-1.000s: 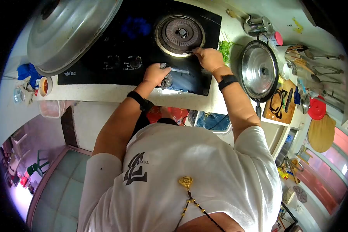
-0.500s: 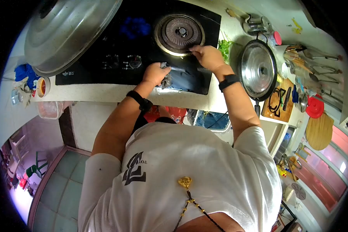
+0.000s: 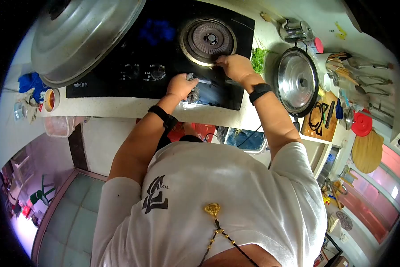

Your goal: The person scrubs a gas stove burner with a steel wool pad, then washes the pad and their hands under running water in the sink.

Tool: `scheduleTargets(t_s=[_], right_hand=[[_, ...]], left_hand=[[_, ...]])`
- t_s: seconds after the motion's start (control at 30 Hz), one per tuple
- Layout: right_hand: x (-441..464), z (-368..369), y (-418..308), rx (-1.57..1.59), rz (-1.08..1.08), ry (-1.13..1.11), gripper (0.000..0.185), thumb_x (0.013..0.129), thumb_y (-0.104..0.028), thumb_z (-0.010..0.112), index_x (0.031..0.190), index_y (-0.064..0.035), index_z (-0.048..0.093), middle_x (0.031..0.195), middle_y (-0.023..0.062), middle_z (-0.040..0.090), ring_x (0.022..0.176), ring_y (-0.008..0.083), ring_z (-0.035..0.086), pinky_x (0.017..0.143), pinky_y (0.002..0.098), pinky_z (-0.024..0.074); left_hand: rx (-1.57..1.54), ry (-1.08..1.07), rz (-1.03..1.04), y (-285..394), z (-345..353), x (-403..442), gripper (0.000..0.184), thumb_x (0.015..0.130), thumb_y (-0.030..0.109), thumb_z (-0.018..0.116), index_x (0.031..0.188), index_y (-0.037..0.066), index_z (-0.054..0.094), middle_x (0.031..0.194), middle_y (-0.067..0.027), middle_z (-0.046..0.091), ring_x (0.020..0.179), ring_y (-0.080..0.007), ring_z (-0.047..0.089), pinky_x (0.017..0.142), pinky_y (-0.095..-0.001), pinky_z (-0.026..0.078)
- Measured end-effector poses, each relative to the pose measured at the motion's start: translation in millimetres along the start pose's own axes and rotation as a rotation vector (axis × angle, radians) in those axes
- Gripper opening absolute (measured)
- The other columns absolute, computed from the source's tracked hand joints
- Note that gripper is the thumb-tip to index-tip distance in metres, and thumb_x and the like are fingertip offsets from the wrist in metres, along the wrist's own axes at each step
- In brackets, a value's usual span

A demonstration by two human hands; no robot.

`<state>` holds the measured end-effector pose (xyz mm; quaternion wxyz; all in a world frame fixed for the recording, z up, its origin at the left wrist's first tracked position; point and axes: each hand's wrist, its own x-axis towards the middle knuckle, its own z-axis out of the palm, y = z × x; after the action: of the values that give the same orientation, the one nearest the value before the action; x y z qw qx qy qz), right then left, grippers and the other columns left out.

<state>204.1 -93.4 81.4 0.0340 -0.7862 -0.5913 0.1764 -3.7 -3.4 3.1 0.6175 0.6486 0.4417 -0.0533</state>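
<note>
My left hand [image 3: 182, 86] is closed around a grey scouring pad [image 3: 193, 94], crumpled and partly covered by my fingers. It is low over the front part of the black glass hob [image 3: 106, 80], just right of the control knobs [image 3: 157, 72]. At the front edge of the burner, my right hand [image 3: 234, 67] pinches the metal burner ring [image 3: 192, 57]; its fingertips are partly hidden. The round ridged burner [image 3: 212, 39] sits inside that ring. A wet sheen shows on the glass between my two hands.
A large metal lid [image 3: 82, 40] covers the hob's left side. To the right are a lidded pan [image 3: 296, 80], green herbs [image 3: 258, 60] and a wooden board [image 3: 328, 116] with dark tools. A small bowl [image 3: 52, 99] and blue cloth [image 3: 31, 85] lie at far left.
The whole view has shifted slightly. My right hand has slid a little leftward along the burner ring's front edge; my left hand keeps its hold on the scouring pad.
</note>
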Motion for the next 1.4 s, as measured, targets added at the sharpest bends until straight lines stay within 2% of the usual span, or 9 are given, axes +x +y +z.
scheduleTargets(t_s=[0.03, 0.17, 0.23, 0.4, 0.5, 0.67, 0.73, 1.27, 1.4], right_hand=[[1, -5, -1, -0.027, -0.007, 0.006, 0.026, 0.089, -0.018, 0.055, 0.109, -0.0188, 0.071, 0.091, 0.0156, 0.072, 0.087, 0.0366, 0.069, 0.075, 0.0458, 0.0543], [5, 1, -21, -0.083, -0.012, 0.012, 0.028, 0.089, -0.017, 0.055, 0.113, -0.0193, 0.071, 0.09, 0.0158, 0.072, 0.085, 0.036, 0.07, 0.074, 0.0458, 0.0546], [4, 11, -20, -0.091, -0.019, 0.019, 0.029, 0.09, -0.017, 0.054, 0.114, -0.0203, 0.07, 0.09, 0.0163, 0.072, 0.084, 0.0365, 0.07, 0.073, 0.0464, 0.0548], [-12, 2, 13, -0.065, -0.043, 0.038, 0.029, 0.09, -0.017, 0.054, 0.114, -0.0225, 0.071, 0.089, 0.0161, 0.072, 0.084, 0.0372, 0.069, 0.073, 0.0469, 0.0548], [-8, -4, 18, -0.141, -0.032, 0.02, 0.022, 0.096, -0.025, 0.058, 0.113, -0.0235, 0.072, 0.091, 0.0166, 0.071, 0.084, 0.0377, 0.068, 0.072, 0.0457, 0.0541], [-8, 0, 10, -0.145, -0.026, -0.005, 0.024, 0.096, -0.025, 0.058, 0.114, -0.0222, 0.072, 0.092, 0.0162, 0.071, 0.084, 0.0382, 0.068, 0.073, 0.0456, 0.0542], [-15, 2, 21, -0.099, -0.028, -0.02, 0.032, 0.088, -0.016, 0.057, 0.116, -0.0231, 0.07, 0.091, 0.0167, 0.071, 0.085, 0.0367, 0.069, 0.073, 0.0465, 0.0549], [-20, 2, 22, -0.067, 0.103, 0.031, 0.026, 0.094, -0.023, 0.056, 0.115, -0.0234, 0.071, 0.093, 0.0172, 0.071, 0.088, 0.0378, 0.068, 0.076, 0.0474, 0.0544], [-30, 5, 19, -0.017, 0.112, 0.044, 0.025, 0.094, -0.024, 0.056, 0.114, -0.0217, 0.071, 0.094, 0.0178, 0.071, 0.087, 0.0389, 0.068, 0.075, 0.0476, 0.0549]], left_hand=[[-0.023, 0.001, -0.01, -1, 2, 2, 0.034, 0.087, 0.035, 0.072, 0.088, 0.001, 0.067, 0.071, -0.0082, 0.066, 0.049, -0.0192, 0.061, 0.041, -0.0338, 0.048], [0.007, -0.009, -0.012, 5, -1, -3, 0.034, 0.087, 0.035, 0.072, 0.089, 0.002, 0.067, 0.071, -0.0079, 0.066, 0.05, -0.0184, 0.061, 0.041, -0.0334, 0.048], [0.034, -0.014, -0.018, 6, -2, -2, 0.045, 0.086, 0.04, 0.069, 0.1, -0.003, 0.069, 0.073, -0.016, 0.069, 0.048, -0.0258, 0.064, 0.052, -0.0363, 0.054], [0.056, -0.021, 0.004, 6, -4, -3, 0.043, 0.086, 0.04, 0.069, 0.097, -0.002, 0.069, 0.073, -0.0161, 0.069, 0.048, -0.0262, 0.063, 0.052, -0.0367, 0.054], [0.064, -0.039, -0.02, 11, -6, -4, 0.042, 0.086, 0.04, 0.069, 0.097, -0.001, 0.069, 0.073, -0.0161, 0.068, 0.048, -0.0264, 0.063, 0.052, -0.037, 0.054], [0.029, -0.032, -0.028, 0, -1, 4, 0.043, 0.085, 0.04, 0.069, 0.097, -0.001, 0.069, 0.073, -0.0163, 0.068, 0.048, -0.0267, 0.064, 0.052, -0.0369, 0.054], [0.005, -0.005, 0.02, -2, 2, 3, 0.043, 0.085, 0.04, 0.069, 0.098, -0.001, 0.069, 0.074, -0.0166, 0.068, 0.048, -0.0267, 0.063, 0.051, -0.0366, 0.054], [0.065, -0.024, -0.015, 10, -4, -5, 0.044, 0.085, 0.041, 0.07, 0.099, 0.0, 0.069, 0.073, -0.0146, 0.069, 0.047, -0.0256, 0.063, 0.052, -0.0354, 0.054], [0.121, -0.033, -0.004, 11, -5, -4, 0.046, 0.083, 0.041, 0.069, 0.104, 0.0, 0.07, 0.091, -0.0211, 0.072, 0.074, -0.0332, 0.071, 0.067, -0.0398, 0.058]])
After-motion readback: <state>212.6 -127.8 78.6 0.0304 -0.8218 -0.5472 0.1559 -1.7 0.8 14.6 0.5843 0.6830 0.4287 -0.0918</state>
